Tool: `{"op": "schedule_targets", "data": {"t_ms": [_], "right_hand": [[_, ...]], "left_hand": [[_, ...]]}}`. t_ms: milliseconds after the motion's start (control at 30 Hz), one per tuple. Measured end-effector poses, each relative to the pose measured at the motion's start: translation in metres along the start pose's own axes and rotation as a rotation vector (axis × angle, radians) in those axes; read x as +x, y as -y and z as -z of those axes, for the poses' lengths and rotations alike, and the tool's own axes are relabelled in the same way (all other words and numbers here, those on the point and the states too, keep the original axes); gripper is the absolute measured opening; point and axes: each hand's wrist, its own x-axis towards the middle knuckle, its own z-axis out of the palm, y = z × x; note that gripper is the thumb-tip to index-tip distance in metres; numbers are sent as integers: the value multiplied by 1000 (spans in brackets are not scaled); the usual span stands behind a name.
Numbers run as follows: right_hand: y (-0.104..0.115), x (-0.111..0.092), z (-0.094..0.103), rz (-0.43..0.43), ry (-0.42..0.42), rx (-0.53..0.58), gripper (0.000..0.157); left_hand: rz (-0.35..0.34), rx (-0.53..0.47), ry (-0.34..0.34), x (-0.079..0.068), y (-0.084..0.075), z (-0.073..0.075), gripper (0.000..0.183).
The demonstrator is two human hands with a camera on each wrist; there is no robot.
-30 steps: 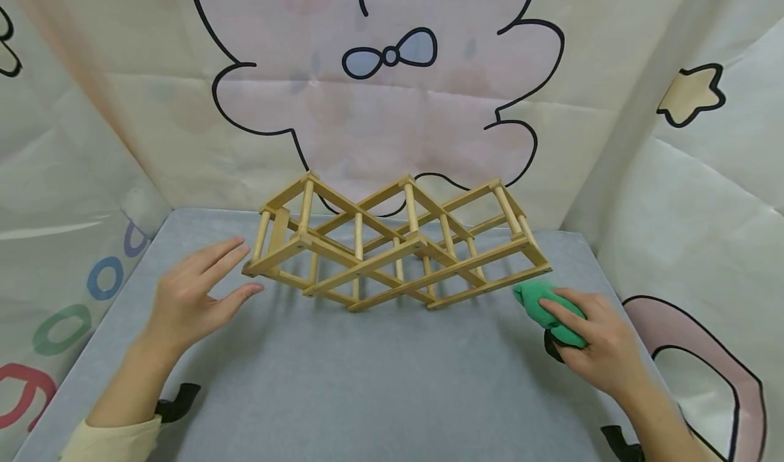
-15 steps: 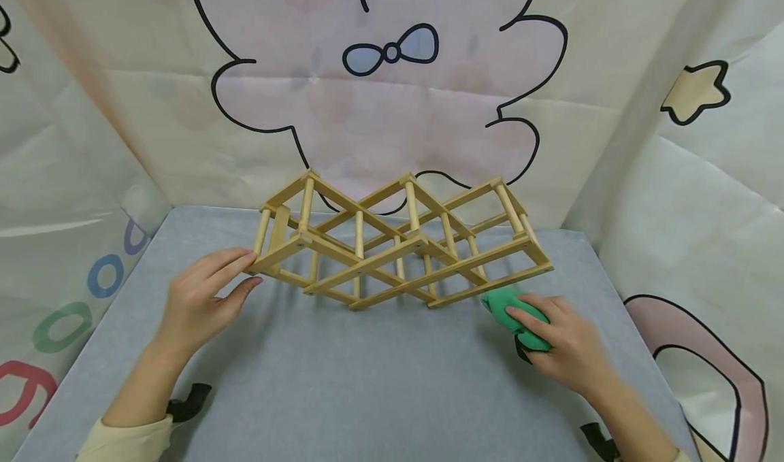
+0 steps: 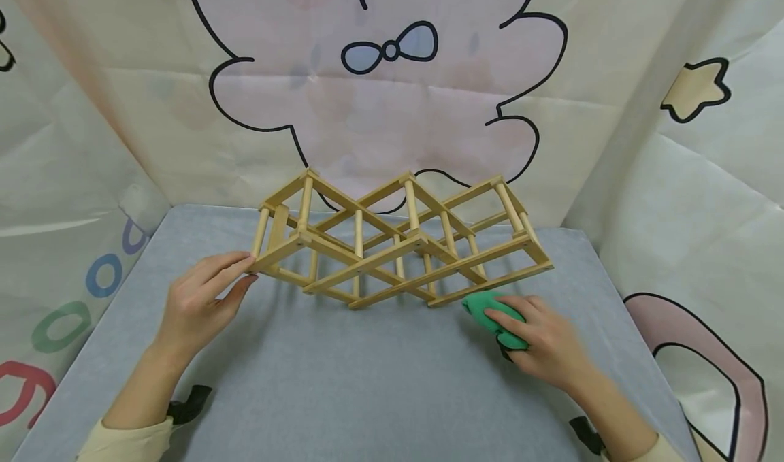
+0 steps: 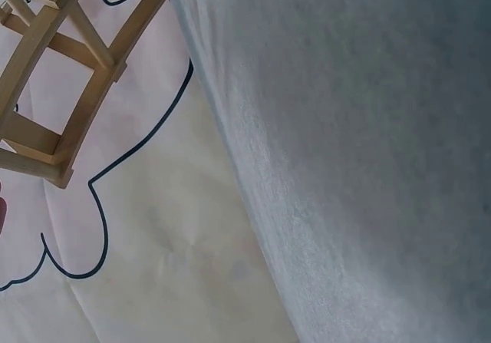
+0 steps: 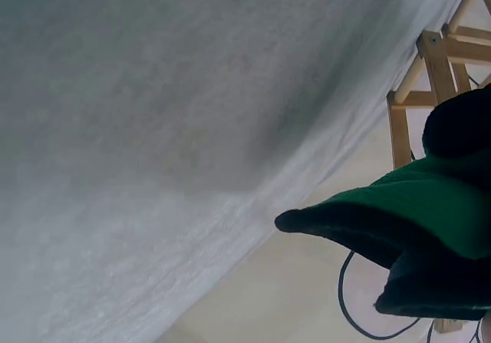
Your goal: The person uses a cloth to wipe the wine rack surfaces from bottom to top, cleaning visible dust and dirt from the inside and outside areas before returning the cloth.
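Note:
A light wooden folding rack (image 3: 361,269), built of crossed slats and round dowels, stands toward the back of the table. At its left front corner, my left hand (image 3: 199,302) pinches the slat end between thumb and fingers. Part of the rack (image 4: 83,120) fills the upper left of the left wrist view, with only a sliver of finger at the edge. My right hand (image 3: 548,343) grips a bunched green cloth (image 3: 490,312) just in front of the rack's lower right slats. Close up in the right wrist view, the cloth (image 5: 430,209) overlaps the rack and looks dark along its folds.
A grey-blue cloth covers the table (image 3: 367,387). Pale printed sheets surround it, and the back sheet (image 3: 392,122) with a bear drawing hangs right behind the rack. Black straps (image 3: 190,404) show at both wrists.
My left hand has moved right and taken hold of the rack's left corner. My right hand has carried the green cloth leftward along the front of the rack, which stays put.

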Motion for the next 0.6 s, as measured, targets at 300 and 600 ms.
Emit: {"op": "schedule_targets", "data": {"t_ms": [300,600], "right_hand": [[4,11,-14,67,67,-46,61],[16,26,-31,92,231,-144,67]], "left_hand": [[-1,-31,-29,3,-8,-3,39],[-12,-32,-36,5,-9,-4,37]]}}
